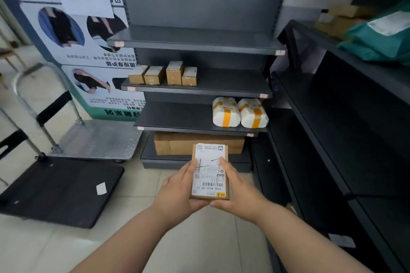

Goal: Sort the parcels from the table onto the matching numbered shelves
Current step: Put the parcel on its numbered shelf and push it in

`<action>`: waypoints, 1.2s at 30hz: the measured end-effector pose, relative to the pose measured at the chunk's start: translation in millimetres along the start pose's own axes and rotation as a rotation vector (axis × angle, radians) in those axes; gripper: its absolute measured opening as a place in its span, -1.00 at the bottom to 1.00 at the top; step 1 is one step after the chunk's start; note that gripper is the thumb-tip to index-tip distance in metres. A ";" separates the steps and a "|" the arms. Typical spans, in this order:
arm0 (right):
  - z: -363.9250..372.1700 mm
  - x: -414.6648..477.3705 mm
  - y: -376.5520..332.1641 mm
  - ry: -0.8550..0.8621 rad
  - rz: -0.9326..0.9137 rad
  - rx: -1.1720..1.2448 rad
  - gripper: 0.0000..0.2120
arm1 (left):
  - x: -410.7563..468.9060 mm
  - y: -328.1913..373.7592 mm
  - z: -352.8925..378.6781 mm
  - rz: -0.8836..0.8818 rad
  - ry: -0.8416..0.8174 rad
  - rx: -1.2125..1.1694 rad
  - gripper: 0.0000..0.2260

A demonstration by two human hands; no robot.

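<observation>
Both hands, left hand (177, 188) and right hand (238, 190), grip a labelled cardboard parcel (210, 172) before the grey shelf unit (199, 40); next, matching its number to a shelf.

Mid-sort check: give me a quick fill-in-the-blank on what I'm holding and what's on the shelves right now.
1. The left hand and right hand grip ___ labelled parcel.
2. ___ small brown boxes stand in a row on one shelf.
3. The two white parcels are banded with ___ tape.

Missing words: one; four; yellow.
</observation>
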State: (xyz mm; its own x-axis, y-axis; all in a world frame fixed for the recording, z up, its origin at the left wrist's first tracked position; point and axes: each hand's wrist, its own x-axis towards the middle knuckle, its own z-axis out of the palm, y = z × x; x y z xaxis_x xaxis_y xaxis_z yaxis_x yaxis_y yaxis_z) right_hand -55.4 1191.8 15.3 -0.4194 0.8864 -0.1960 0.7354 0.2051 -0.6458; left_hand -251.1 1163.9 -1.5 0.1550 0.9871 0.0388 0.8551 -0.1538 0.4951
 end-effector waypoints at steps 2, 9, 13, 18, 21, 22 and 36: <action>-3.7 29.6 -9.2 0.010 0.020 0.043 0.11 | 26.4 -15.3 -12.7 0.022 -0.015 -0.076 0.00; -20.6 103.3 -18.2 0.046 0.069 0.140 0.20 | 104.4 -56.1 -37.6 0.054 -0.041 -0.091 0.05; -35.5 143.4 -13.9 0.054 0.090 0.147 0.22 | 146.6 -64.3 -42.6 0.093 -0.033 -0.085 0.02; -55.8 205.3 7.2 0.054 0.109 0.179 0.23 | 211.4 -73.5 -37.5 0.087 -0.042 -0.124 0.04; -79.5 246.2 21.8 0.067 0.081 0.215 0.15 | 260.7 -76.5 -33.2 0.050 -0.034 -0.137 0.04; -88.6 260.3 27.6 0.070 0.068 0.228 0.10 | 277.6 -77.0 -31.8 0.038 -0.033 -0.125 0.05; -194.5 457.0 102.5 -0.008 0.160 0.292 0.00 | 509.8 -75.7 -6.1 -0.112 -0.102 0.077 -0.03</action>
State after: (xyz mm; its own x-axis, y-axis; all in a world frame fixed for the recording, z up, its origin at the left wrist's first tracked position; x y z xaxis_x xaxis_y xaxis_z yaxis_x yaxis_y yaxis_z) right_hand -68.1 1698.6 3.1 -0.3157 0.8944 -0.3167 0.6090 -0.0650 -0.7905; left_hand -239.9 1679.0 -13.9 0.1023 0.9894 -0.1028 0.9046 -0.0495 0.4233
